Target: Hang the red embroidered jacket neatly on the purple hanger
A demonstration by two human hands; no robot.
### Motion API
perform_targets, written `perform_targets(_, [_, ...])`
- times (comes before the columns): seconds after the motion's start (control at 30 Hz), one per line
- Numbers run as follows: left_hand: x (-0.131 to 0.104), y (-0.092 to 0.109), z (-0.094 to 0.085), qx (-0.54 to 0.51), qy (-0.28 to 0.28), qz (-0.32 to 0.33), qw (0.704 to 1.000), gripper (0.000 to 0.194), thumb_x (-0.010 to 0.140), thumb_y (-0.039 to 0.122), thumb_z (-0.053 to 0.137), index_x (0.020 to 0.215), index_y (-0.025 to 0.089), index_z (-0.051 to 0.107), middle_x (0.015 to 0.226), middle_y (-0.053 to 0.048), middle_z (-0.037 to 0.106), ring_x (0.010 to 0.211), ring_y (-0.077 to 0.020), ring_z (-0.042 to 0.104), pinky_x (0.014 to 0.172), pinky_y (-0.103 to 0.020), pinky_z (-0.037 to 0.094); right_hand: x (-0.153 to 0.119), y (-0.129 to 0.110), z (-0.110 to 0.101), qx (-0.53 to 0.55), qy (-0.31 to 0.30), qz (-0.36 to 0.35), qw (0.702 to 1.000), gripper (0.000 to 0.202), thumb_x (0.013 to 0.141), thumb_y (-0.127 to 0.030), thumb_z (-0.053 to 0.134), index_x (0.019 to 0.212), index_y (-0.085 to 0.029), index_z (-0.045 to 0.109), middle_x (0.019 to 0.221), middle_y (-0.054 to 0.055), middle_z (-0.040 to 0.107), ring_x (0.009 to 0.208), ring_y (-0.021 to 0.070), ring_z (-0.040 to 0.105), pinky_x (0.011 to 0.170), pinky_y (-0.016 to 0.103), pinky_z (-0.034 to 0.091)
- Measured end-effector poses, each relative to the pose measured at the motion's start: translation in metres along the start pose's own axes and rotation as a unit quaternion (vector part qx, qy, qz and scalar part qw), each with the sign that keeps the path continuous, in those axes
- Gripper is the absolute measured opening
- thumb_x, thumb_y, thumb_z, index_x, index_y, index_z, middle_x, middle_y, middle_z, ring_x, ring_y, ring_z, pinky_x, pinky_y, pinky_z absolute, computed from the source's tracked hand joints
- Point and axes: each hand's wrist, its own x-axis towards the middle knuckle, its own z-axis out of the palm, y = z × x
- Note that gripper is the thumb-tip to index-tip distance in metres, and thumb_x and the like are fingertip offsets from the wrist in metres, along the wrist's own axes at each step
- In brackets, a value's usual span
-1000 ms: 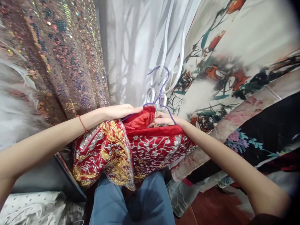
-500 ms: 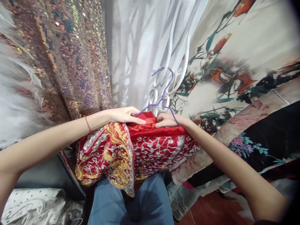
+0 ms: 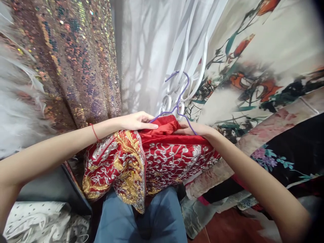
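A red garment [image 3: 172, 157] with gold and silver embroidery hangs in front of my legs, its plain red lining bunched at the top. A purple hanger [image 3: 178, 101] stands upright in its opening, hook at the top. My left hand [image 3: 141, 121] is closed on the garment's upper edge beside the hanger's left arm, thumb over the red lining. My right hand [image 3: 193, 129] is closed on the lining at the hanger's right arm, its fingertips partly hidden behind the red cloth.
A sequined cloth [image 3: 83, 60] hangs at the back left, beside white feathery material [image 3: 20, 98]. White curly metalwork [image 3: 187, 50] stands behind the hanger. Floral fabrics [image 3: 253, 77] fill the right. Dotted white cloth [image 3: 37, 216] lies at the lower left.
My right hand has shifted slightly right and its fingers have gone further behind the lining. The red lining between my hands bulges up more. The hanger has moved slightly right.
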Motion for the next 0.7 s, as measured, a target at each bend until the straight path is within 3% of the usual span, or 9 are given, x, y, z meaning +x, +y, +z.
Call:
perform_targets(0.07, [0.002,-0.003,-0.005,0.022,0.035,0.026,0.999,0.036,0.084,0.041,0.065,0.11,0.016,0.071,0.099,-0.007,0.074,0.091,-0.0154,0.066,0.085,-0.03,0.052,-0.011,0.005,0.001,0.106,0.067,0.04,0.991,0.043,0.078,-0.047,0.063,0.106,-0.015,0.069,0.088,0.004,0.073,0.083,0.0202,0.066,0.081,0.031,0.053])
perform_targets(0.2, [0.004,-0.009,-0.008,0.115,0.138,0.115,0.977,0.044,0.083,0.041,0.066,0.118,0.014,0.064,0.116,-0.01,0.07,0.103,-0.0173,0.065,0.097,-0.034,0.049,-0.035,0.008,0.004,0.252,0.257,0.067,0.931,0.044,0.079,-0.048,0.062,0.11,-0.017,0.065,0.089,0.006,0.073,0.08,0.0209,0.068,0.075,0.033,0.055])
perform_targets(0.27, [0.005,-0.011,-0.007,0.2,0.181,0.147,0.952,0.048,0.083,0.043,0.066,0.122,0.014,0.061,0.119,-0.011,0.068,0.105,-0.0192,0.064,0.098,-0.036,0.048,-0.043,0.005,0.006,0.25,0.328,0.038,0.91,0.043,0.081,-0.051,0.061,0.108,-0.018,0.065,0.087,0.005,0.072,0.081,0.0207,0.068,0.074,0.033,0.056])
perform_targets(0.33, [0.004,-0.013,-0.007,0.308,0.242,0.163,0.905,0.052,0.082,0.045,0.066,0.123,0.014,0.059,0.122,-0.013,0.066,0.11,-0.0229,0.061,0.1,-0.04,0.046,-0.046,-0.001,0.008,0.239,0.362,0.026,0.901,0.045,0.082,-0.055,0.059,0.106,-0.018,0.066,0.084,0.004,0.071,0.079,0.0199,0.067,0.072,0.032,0.056])
perform_targets(0.4, [0.001,-0.014,-0.01,0.389,0.305,0.148,0.857,0.061,0.077,0.049,0.07,0.125,0.014,0.057,0.124,-0.015,0.064,0.113,-0.0263,0.058,0.099,-0.041,0.044,-0.048,-0.007,0.012,0.237,0.363,0.014,0.901,0.049,0.081,-0.058,0.062,0.109,-0.018,0.065,0.088,0.004,0.072,0.08,0.0193,0.067,0.074,0.033,0.056])
perform_targets(0.43, [0.0,-0.015,-0.013,0.408,0.315,0.124,0.848,0.065,0.075,0.052,0.072,0.124,0.013,0.056,0.12,-0.015,0.066,0.11,-0.0264,0.059,0.095,-0.04,0.045,-0.048,-0.01,0.014,0.236,0.354,0.003,0.905,0.052,0.078,-0.058,0.066,0.112,-0.018,0.064,0.092,0.005,0.072,0.083,0.0195,0.067,0.077,0.033,0.056])
perform_targets(0.53, [-0.006,-0.014,-0.024,0.419,0.233,0.054,0.876,0.051,0.079,0.058,0.066,0.107,0.015,0.064,0.088,-0.007,0.07,0.075,-0.0176,0.061,0.07,-0.028,0.044,-0.052,-0.011,0.015,0.223,0.312,-0.012,0.923,0.063,0.071,-0.053,0.076,0.119,-0.016,0.061,0.1,0.007,0.073,0.092,0.0209,0.067,0.086,0.036,0.056])
perform_targets(0.6, [-0.008,-0.012,-0.027,0.432,0.165,0.062,0.884,0.039,0.086,0.055,0.058,0.089,0.017,0.066,0.067,-0.001,0.063,0.057,-0.0118,0.052,0.059,-0.025,0.036,-0.057,-0.004,0.012,0.196,0.289,0.008,0.937,0.062,0.07,-0.05,0.077,0.119,-0.015,0.061,0.101,0.007,0.073,0.093,0.0217,0.067,0.088,0.037,0.055])
perform_targets(0.7, [-0.01,-0.008,-0.022,0.454,0.172,0.119,0.866,0.032,0.089,0.047,0.055,0.08,0.018,0.062,0.056,0.003,0.051,0.049,-0.0088,0.041,0.055,-0.025,0.029,-0.064,0.016,0.004,0.126,0.27,0.059,0.953,0.054,0.067,-0.04,0.076,0.113,-0.014,0.064,0.101,0.007,0.073,0.093,0.0225,0.067,0.087,0.037,0.055])
